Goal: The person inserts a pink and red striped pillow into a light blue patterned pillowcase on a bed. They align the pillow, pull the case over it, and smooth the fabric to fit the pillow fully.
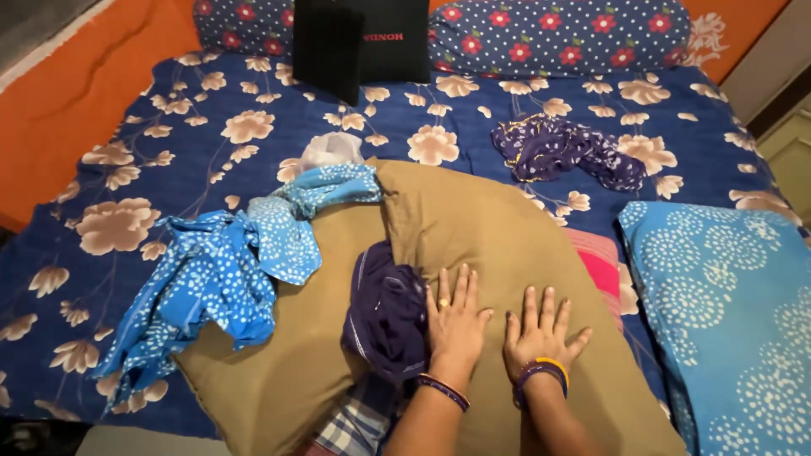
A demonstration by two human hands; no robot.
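While flat, left hand (454,321), right hand (541,333), on tan cloth (481,228)

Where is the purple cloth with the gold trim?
The purple cloth lies crumpled on the flowered bedsheet, upper right in the head view, beyond the tan pillow and just below the dotted bolster.

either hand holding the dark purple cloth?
No. Both the left hand and right hand lie flat, fingers spread, on the tan fabric; the dark purple cloth sits beside the left hand.
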